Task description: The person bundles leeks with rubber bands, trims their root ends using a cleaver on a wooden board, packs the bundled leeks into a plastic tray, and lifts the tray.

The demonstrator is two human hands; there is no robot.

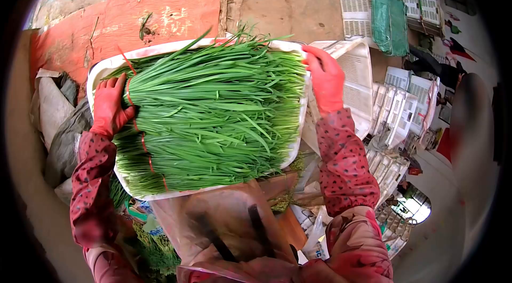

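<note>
A white plastic crate (293,156) is packed with long green garlic chives (208,107), laid sideways with pale ends mostly to the right. Red ties (144,143) cross the bundles near the left side. My left hand (111,106), in a red rubber glove, is closed around the left end of an upper bundle, thumb and fingers on either side. At the crate's upper right corner, my right hand (326,79), also red-gloved, grips the rim. Its fingertips are partly hidden.
A red board (154,21) lies on the earthen floor beyond the crate. White crates (356,13), some stacked, stand to the right beside a green woven sack (388,19). Grey cloth (66,123) lies at left. More greens (154,248) are below, beside my clear apron (213,224).
</note>
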